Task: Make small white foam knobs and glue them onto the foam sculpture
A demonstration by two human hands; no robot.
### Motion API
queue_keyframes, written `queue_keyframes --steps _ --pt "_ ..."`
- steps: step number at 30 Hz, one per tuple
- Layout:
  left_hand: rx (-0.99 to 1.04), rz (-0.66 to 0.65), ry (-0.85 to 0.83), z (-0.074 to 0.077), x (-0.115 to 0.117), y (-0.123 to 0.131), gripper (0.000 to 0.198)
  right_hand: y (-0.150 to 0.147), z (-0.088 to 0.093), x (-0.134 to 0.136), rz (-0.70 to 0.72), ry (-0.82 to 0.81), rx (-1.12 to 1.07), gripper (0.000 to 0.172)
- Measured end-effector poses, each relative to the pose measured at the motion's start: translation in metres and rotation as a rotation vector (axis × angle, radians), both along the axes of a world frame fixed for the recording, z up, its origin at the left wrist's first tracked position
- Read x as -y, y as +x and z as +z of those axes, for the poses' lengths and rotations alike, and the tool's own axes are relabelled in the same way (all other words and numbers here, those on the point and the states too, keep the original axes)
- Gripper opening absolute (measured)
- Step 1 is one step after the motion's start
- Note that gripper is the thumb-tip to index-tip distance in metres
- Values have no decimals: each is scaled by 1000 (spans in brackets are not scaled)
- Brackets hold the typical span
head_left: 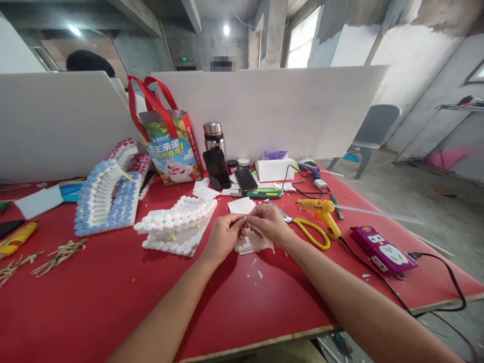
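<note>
My left hand (226,233) and my right hand (270,224) meet over the middle of the red table (227,307), thumbs and fingertips pinched together. Between the fingertips shows a small white piece (245,218), perhaps paper, mostly hidden by the fingers. Beneath my hands lies a stack of white paper sheets (255,245), with small white scraps (259,275) in front of it. Left of my left hand rests a white model (174,222) made of rows of small white rolls. Yellow-handled scissors (315,234) lie close to my right hand.
A yellow glue gun (321,214) and a purple power strip (385,252) with cords occupy the right. At left stand a blue-and-white model (108,201) and a shopping bag (172,148). A phone (245,179), another upright phone (217,169), and a flask (214,133) sit behind.
</note>
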State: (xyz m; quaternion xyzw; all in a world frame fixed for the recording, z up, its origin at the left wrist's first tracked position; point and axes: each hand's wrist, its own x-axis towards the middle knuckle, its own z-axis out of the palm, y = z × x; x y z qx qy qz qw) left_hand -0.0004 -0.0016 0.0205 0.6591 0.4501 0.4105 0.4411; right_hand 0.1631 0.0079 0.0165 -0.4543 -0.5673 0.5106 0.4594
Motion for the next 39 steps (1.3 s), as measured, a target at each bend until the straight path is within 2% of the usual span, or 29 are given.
queue_keyframes --steps 4,7,12,14,18,20,22,26,29,32,36,39 --pt "-136 69 142 -1 2 1 29 -5 0 1 -20 28 49 15" --pt "-232 115 251 0 3 1 26 -7 -2 -1 -32 -9 61 15" --pt "-240 150 219 -1 1 1 24 -4 -5 -4 -19 -83 142 17" --pt "-204 157 154 -2 -1 3 25 -3 -2 -1 -59 1 274 15" --pt "-142 176 75 -5 -1 6 29 -6 8 7 -151 348 672 12" --pt "-131 166 81 -6 -2 5 30 -6 13 10 -138 378 736 12" --pt "-113 137 99 -6 -3 1 29 -4 17 9 -65 210 548 13" --pt "-44 104 146 -1 -7 -8 28 12 21 1 267 -425 -259 34" --pt "-40 63 203 4 -7 -10 25 20 20 -5 424 -727 -545 43" --pt "-40 43 239 6 -6 -10 23 21 17 -6 437 -794 -644 34" --pt "-49 36 248 3 -6 -11 23 18 17 -2 369 -736 -686 16" --pt "-47 23 236 1 -6 -12 24 18 18 0 387 -676 -659 14"
